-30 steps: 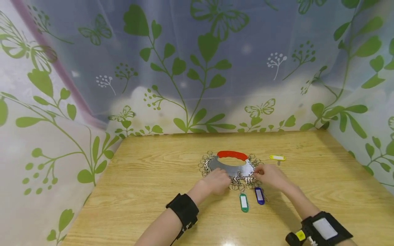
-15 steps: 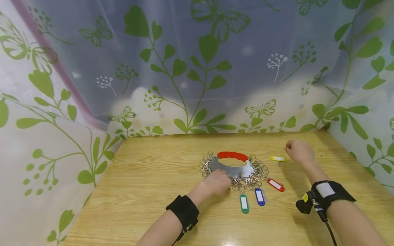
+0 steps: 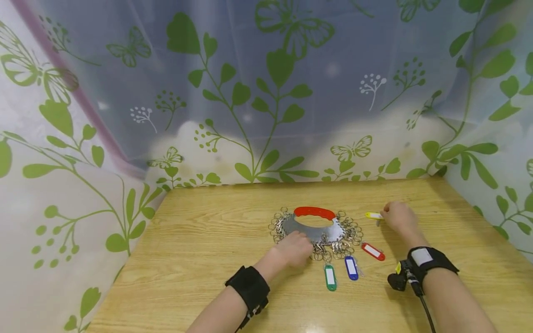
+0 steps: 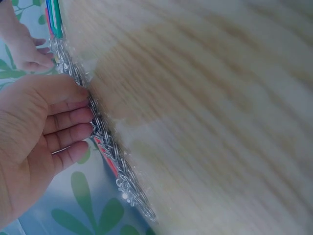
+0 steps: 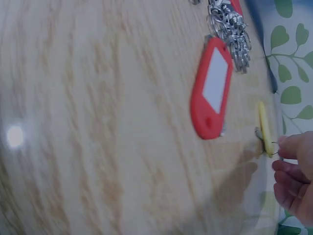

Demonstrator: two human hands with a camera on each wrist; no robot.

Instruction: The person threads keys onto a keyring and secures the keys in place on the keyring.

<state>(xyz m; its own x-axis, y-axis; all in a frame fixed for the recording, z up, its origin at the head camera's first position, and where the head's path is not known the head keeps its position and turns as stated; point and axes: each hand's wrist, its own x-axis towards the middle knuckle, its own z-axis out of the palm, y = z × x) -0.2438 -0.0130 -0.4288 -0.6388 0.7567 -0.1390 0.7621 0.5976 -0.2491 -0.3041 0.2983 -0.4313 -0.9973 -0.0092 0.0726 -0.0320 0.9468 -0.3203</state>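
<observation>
A curved metal key holder [image 3: 316, 233] with a red grip handle [image 3: 314, 212] lies on the wooden table, its edge hung with many small rings and clips. My left hand [image 3: 294, 249] holds its front left edge; in the left wrist view, thumb and fingertips meet the row of rings [image 4: 108, 133]. Off to the right, a yellow key tag [image 3: 373, 215] with a small key lies on the table. My right hand [image 3: 400, 218] pinches at its right end, where the right wrist view shows a thin split ring [image 5: 275, 148] at the thumb and index fingertips.
Green [image 3: 330, 277] and blue [image 3: 351, 268] key tags lie in front of the holder, and a red key tag [image 3: 373, 251] at its right. A patterned curtain [image 3: 266, 115] hangs behind the table [image 3: 200, 231].
My right hand has left a red key tag beside the holder's right end and moved away to the yellow tag's ring. My left hand has stayed where it was.
</observation>
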